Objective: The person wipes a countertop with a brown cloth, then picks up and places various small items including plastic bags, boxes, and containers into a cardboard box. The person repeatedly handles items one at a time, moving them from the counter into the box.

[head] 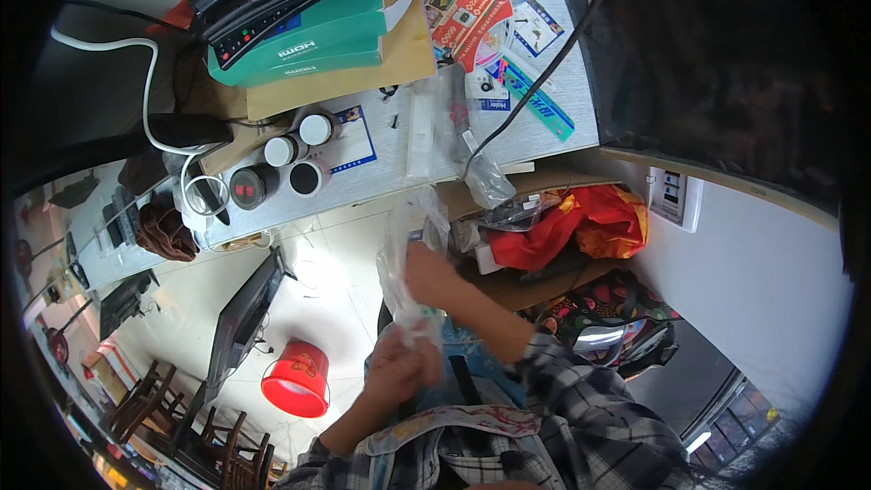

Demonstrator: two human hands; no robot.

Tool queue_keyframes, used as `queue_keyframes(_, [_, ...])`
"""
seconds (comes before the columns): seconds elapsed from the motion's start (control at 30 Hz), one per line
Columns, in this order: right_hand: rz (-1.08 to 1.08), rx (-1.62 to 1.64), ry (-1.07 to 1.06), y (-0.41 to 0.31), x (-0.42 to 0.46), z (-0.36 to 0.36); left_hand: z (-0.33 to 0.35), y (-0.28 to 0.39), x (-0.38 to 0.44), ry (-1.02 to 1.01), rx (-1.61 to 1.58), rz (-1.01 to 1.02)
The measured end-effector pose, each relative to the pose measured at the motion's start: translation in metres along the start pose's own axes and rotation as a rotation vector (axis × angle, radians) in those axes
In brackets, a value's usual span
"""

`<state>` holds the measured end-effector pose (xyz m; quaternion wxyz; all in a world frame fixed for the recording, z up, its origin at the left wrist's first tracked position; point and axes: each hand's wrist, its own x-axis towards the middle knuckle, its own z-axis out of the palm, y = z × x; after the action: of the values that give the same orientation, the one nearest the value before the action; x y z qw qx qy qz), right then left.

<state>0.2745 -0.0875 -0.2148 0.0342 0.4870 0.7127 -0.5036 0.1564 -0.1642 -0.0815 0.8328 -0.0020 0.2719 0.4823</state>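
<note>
A crumpled clear plastic bag (pixel 401 265) hangs in front of me, just off the desk's front edge. My left hand (pixel 406 362) grips its lower end, fingers bunched and slightly blurred. Higher up, my right hand (pixel 430 277) is closed on the bag's side; its fingertips are hidden, and whether they reach inside cannot be told. A small blue patch shows through the plastic beside the right fingers. On the desk (pixel 388 177) beyond lie a long white box (pixel 420 126) and another clear plastic sleeve (pixel 486 170) that overhangs the edge.
Several lidded jars (pixel 304 179) stand on the desk's left, near green HDMI boxes (pixel 299 58) topped by remote controls. A black cable (pixel 531 95) crosses at right. An open cardboard box (pixel 503 292) holds a red bag (pixel 537 241). A red bucket (pixel 296 381) stands on the floor.
</note>
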Motion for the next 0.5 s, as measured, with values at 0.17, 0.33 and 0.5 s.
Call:
queue_keyframes(0.17, [0.074, 0.503, 0.315, 0.029, -0.051, -0.148, -0.025, 0.036, -0.005, 0.206, 0.020, 0.196])
queue_keyframes(0.33, [-0.040, -0.456, 1.068, 0.134, 0.045, -0.244, -0.021, 0.033, 0.000, 0.198, 0.076, 0.093])
queue_keyframes(0.5, [0.151, -0.414, 0.864, 0.161, 0.100, -0.259, -0.015, 0.028, 0.008, 0.216, 0.091, 0.130])
